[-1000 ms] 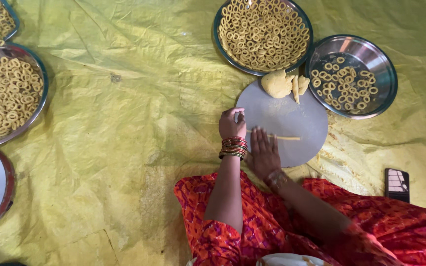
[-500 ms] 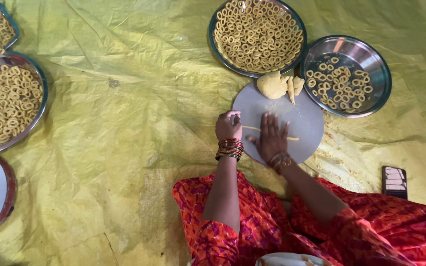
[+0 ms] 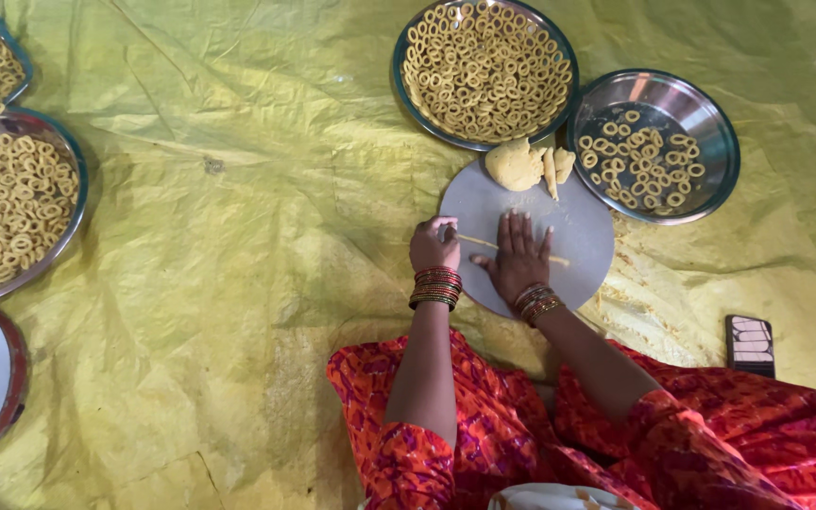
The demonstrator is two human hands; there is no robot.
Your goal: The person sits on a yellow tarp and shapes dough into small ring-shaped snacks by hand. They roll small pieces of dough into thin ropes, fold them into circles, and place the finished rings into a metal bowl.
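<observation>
Yellow sheet [image 3: 219, 236] | your right hand [image 3: 518, 257] flat, rolling dough rope [image 3: 480, 242] on round board [image 3: 586, 241] | left hand [image 3: 433, 246] pinching rope's end

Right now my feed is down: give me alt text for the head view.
Two bare hands roll a thin dough strand on a round grey board: the right hand lies flat on it, the left hand pinches its end. A dough lump sits on the board's far edge, beside steel plates of dough rings, all on a yellow sheet.

You see a crinkled yellow plastic floor sheet [image 3: 238, 246], pale yellow dough rings in a round steel plate [image 3: 486, 68], a grey round board [image 3: 578, 236], and orange-red patterned cloth [image 3: 757, 444].
</observation>
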